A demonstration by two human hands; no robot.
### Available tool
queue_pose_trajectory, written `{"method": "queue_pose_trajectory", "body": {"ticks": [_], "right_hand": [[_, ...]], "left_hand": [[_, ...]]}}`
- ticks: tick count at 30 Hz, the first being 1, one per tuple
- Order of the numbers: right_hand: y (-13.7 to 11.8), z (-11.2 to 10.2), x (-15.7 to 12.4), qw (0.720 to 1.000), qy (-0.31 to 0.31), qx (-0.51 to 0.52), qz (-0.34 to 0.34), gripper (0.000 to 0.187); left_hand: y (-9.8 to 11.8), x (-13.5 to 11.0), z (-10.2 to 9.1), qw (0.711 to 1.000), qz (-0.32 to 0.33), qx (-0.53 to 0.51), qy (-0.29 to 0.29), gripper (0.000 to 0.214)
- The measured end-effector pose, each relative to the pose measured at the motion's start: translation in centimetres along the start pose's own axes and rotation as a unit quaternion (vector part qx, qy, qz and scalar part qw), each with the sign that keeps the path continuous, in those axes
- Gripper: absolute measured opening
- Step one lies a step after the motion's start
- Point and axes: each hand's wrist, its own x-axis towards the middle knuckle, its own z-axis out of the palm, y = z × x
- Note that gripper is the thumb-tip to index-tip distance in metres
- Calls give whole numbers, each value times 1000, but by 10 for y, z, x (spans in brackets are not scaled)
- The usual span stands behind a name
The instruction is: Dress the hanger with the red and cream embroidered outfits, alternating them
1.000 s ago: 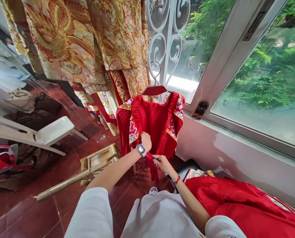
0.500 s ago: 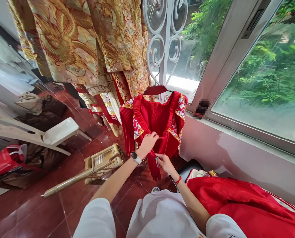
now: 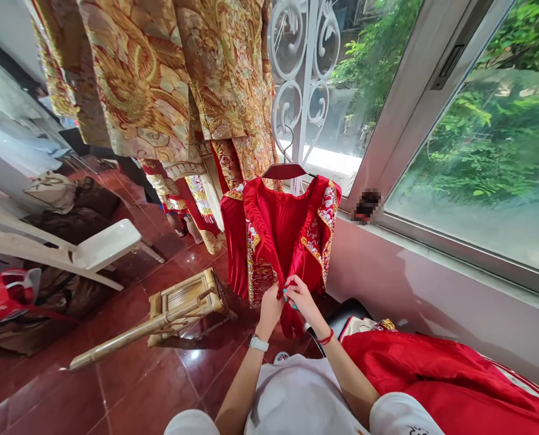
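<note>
The wearer's white shirt (image 3: 301, 393) is nearest, just below the grip. Two bare forearms reach forward from it: the left wrist wears a watch with a pale strap (image 3: 259, 343), the right a red bracelet (image 3: 326, 337). The hands meet at centre. The left hand (image 3: 272, 302) is closed narrowly on red cloth; the right hand (image 3: 299, 296), with turquoise nails, pinches right beside it, thumb and forefinger drawn together. Exactly which edge each one holds is hidden by the fingers.

That cloth belongs to a red pleated garment (image 3: 290, 220) with embroidered panels, which hangs directly beyond and above the grip. Its long axis runs down from the hanger (image 3: 284, 171) toward the fingertips. Neither hand is clearly nearer, as both touch its front edges where these draw together low down. A loose red end (image 3: 292, 325) dangles below the grip.

Near the grip on the right, more red clothing (image 3: 437, 368) lies spread beside a black seat (image 3: 350, 311). On the left, well apart, stand a bamboo chair (image 3: 185, 302) and, farther off, a white chair (image 3: 109, 244). Beyond the grip to the upper left hang gold embroidered robes (image 3: 138, 84); straight beyond is a white scrollwork grille (image 3: 302, 78), and to the upper right, windows over greenery (image 3: 487, 139).
</note>
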Motion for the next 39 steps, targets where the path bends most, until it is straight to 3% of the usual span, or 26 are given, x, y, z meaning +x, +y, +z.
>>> {"method": "queue_pose_trajectory", "body": {"ticks": [3,5,8,12,15,21,23,25,27,29,31,33,34,36,38,39], "right_hand": [[-8,4,3,998,19,51,23,29],[-24,5,10,995,55,80,1,30],[-68,7,31,986,100,112,-70,32],[-134,14,60,977,112,110,-145,31],[-161,23,70,972,106,94,-186,31],[-158,31,62,967,126,106,-195,32],[-154,30,56,970,119,75,-200,29],[-152,22,53,977,93,7,-193,26],[-155,6,55,969,111,-73,-206,25],[-161,-17,66,927,204,-160,-271,26],[-168,-41,84,847,291,-278,-347,38],[-173,-61,106,766,316,-409,-382,63],[-175,-69,116,736,312,-464,-382,73],[-175,-81,134,699,296,-534,-373,76],[-175,-91,146,689,271,-558,-374,71],[-175,-96,150,690,255,-561,-379,72]], "left_hand": [[0,-1,-3,998,-2,67,-7,25],[-1,-6,0,995,-7,103,-4,26],[0,-10,9,990,-8,139,16,25],[8,-4,14,987,4,153,46,27],[15,2,11,988,5,142,61,29],[8,-6,-1,994,15,93,55,31],[6,-11,-9,996,20,85,23,30],[10,-12,-25,996,46,73,-27,28],[20,-3,-50,995,82,44,-31,28],[37,21,-86,992,110,14,60,27],[59,62,-129,970,131,19,205,25],[81,116,-172,932,154,47,323,25],[90,144,-192,924,163,57,341,25],[100,195,-222,947,167,54,268,24],[100,230,-238,981,139,38,133,21],[96,240,-241,986,125,36,101,19]]}}
